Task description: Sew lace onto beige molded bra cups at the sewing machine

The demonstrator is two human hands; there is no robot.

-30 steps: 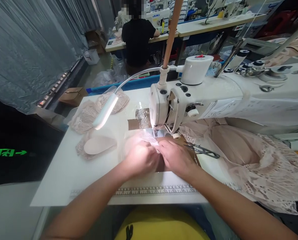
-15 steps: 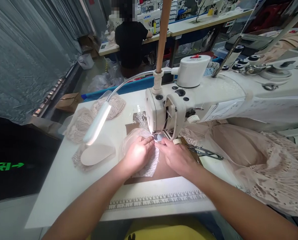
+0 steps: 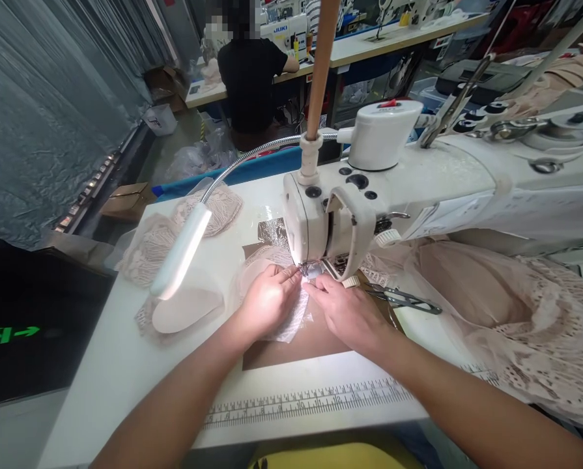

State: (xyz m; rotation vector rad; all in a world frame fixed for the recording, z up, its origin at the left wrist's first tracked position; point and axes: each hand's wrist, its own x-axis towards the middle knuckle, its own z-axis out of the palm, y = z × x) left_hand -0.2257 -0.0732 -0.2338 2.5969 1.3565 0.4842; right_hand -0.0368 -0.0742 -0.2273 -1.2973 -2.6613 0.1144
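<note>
1. Hazard, judged: the fingertips of both hands lie just beside the presser foot (image 3: 312,269) of the sewing machine (image 3: 418,189); a tip could be drawn under the needle.
2. Hazard, judged: uneven pressure could skew the lace piece (image 3: 294,322).
3. Left hand (image 3: 266,303): fingers extended flat, unclenched; pressing the lace piece onto the worktop (image 3: 125,365), mid-worktop, in front of the foot.
4. Right hand (image 3: 347,312): fingers extended, palm down; touching the piece's right edge; nothing gripped.
5. Scissors (image 3: 403,299): near the right hand, not touching.

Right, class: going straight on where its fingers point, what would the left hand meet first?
Probably the small metal presser foot of the white sewing machine, just beyond the left hand.
</note>
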